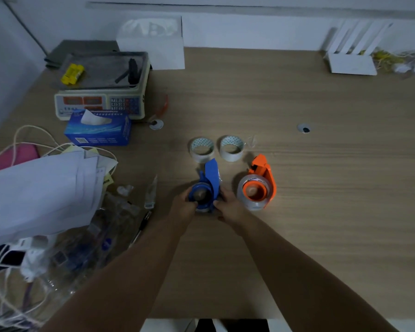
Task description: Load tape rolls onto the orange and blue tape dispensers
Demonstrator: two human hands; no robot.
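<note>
The blue tape dispenser (210, 185) lies on the wooden table in the middle, gripped from both sides. My left hand (183, 203) holds its left rim and my right hand (228, 207) holds its right side. A clear tape roll seems to sit around its hub, mostly hidden by my fingers. Just to the right, the orange tape dispenser (261, 180) lies flat with a clear tape roll (246, 197) on its hub. Two loose tape rolls stand behind them: one (201, 149) on the left, the other (231, 148) on the right.
A blue tissue box (98, 129) and a weighing scale (101, 92) stand at the back left. Papers (38, 195), cables and plastic bags crowd the left side. A white box (351, 65) sits at the far right back. A pen (141, 225) lies left of my forearm.
</note>
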